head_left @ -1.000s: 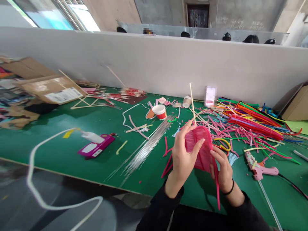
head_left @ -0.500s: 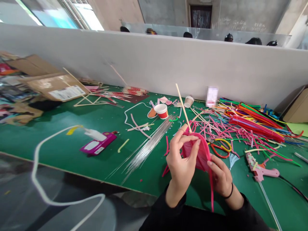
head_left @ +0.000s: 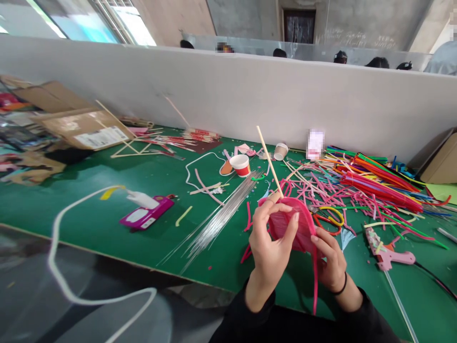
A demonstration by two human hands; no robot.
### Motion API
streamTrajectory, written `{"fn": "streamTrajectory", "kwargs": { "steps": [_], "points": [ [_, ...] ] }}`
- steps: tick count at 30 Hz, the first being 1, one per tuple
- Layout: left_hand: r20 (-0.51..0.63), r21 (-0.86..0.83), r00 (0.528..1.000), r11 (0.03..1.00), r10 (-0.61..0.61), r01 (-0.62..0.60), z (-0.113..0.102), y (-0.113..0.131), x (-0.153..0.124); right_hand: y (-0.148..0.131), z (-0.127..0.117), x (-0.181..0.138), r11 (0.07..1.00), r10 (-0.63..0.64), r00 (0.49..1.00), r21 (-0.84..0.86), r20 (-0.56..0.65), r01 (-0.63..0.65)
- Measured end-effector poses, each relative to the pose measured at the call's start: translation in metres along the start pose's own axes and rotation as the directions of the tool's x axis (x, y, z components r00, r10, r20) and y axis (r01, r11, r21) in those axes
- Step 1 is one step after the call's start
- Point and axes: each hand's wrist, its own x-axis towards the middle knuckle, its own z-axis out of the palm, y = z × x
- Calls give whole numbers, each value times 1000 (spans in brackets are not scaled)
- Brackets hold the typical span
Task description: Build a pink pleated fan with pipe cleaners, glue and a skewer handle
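A bright pink, rounded sheet-like piece (head_left: 302,224) with a thick fuzzy rim is held up over the table. My left hand (head_left: 271,243) pinches its upper left part between thumb and fingers. A thin wooden stick (head_left: 270,162) rises at a slant from its top edge, beside my left fingers. My right hand (head_left: 330,259), with a dark band at the wrist, grips the right rim. From there a loose pink strip (head_left: 315,290) hangs down. Some right fingers are hidden behind the piece. Close by on the right lie scissors (head_left: 330,218) with red and yellow handles.
A pink glue gun (head_left: 389,255) lies to the right, its cord trailing off. Pipe cleaners (head_left: 378,186) are heaped behind. Thin metal wires (head_left: 221,221), a paper cup (head_left: 240,165) and a purple device (head_left: 146,213) with a white cable lie left. A white partition (head_left: 228,90) stands behind.
The pink piece has tilted slightly, showing more of its broad face. The stick leans a little further left. Both hands keep their hold, with small shifts.
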Motion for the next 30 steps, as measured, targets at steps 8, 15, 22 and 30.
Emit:
{"fn": "streamTrajectory", "kwargs": {
  "steps": [8, 15, 22, 30],
  "points": [
    [-12, 13, 999, 999, -38, 38, 3, 8, 5, -2, -1, 2, 999, -32, 999, -37, 15, 33],
    [-14, -7, 994, 994, -111, 111, 5, 11, 6, -4, 0, 4, 996, -61, 998, -65, -10, 60],
    [-21, -57, 994, 993, -107, 106, 10, 12, 4, -2, 3, 2, 999, -18, 998, -34, -55, 16],
    [-65, -60, 998, 998, -23, 20, 2, 8, -8, 2, 6, 6, 992, 114, 984, 68, -134, -106]
  ]
}}
